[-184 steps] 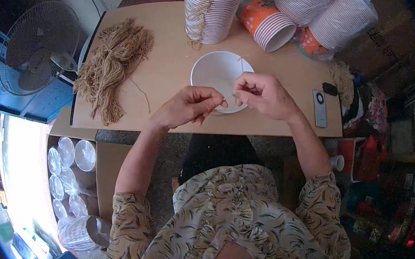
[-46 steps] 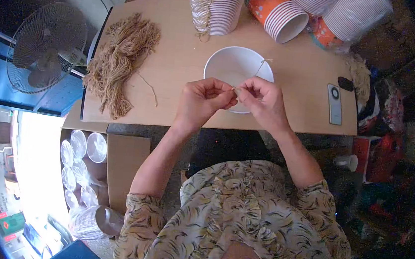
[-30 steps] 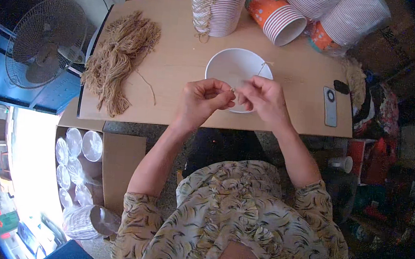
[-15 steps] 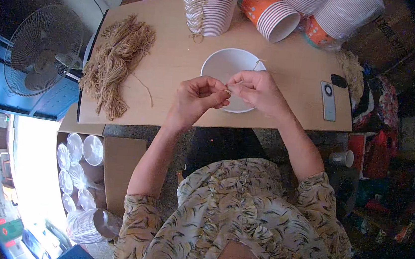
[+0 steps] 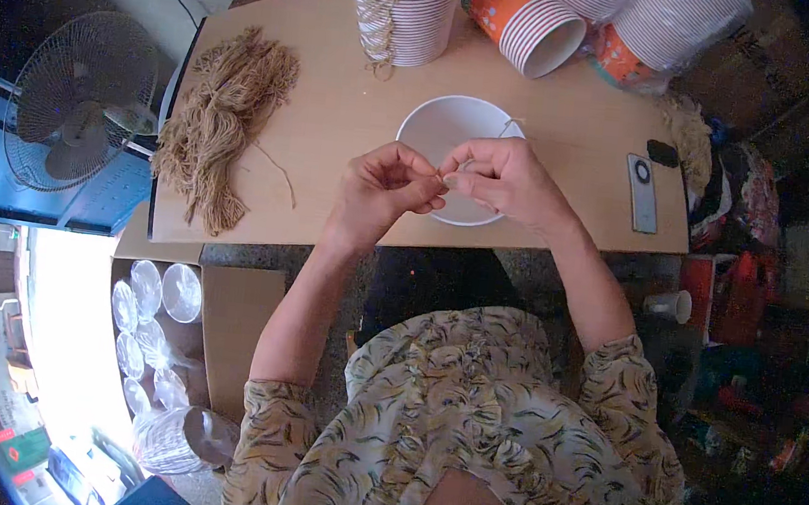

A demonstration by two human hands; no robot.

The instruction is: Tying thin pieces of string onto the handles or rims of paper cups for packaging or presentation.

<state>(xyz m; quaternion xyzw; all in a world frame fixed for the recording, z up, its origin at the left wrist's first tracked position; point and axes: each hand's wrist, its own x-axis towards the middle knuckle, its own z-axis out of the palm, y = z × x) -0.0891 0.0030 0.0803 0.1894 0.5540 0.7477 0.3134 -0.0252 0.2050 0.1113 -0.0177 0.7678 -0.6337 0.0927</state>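
Observation:
A short piece of tan twine [image 5: 512,124] runs over the rim of a white paper tub [image 5: 439,125] on the table, up to my fingers. My left hand [image 5: 371,196] is closed in a pinch of thumb and forefinger just in front of the tub. Meeting it fingertip to fingertip is my right hand [image 5: 518,186], also pinching the twine above the tub's opening. Most of the twine is hidden between the fingers. The far rim and inside of the tub show beyond my hands.
A bundle of tan twine [image 5: 227,123] lies at the table's left. Stacked paper tubs [image 5: 403,19], twine hanging on them, stand at the back; an orange tub stack [image 5: 519,25] lies beside them. At right is a phone [image 5: 642,193]. A fan [image 5: 84,110] stands left.
My fingertips have drawn closer together on the twine, the right fingers curling in slightly. The tub appears a little farther to the right and lower in view.

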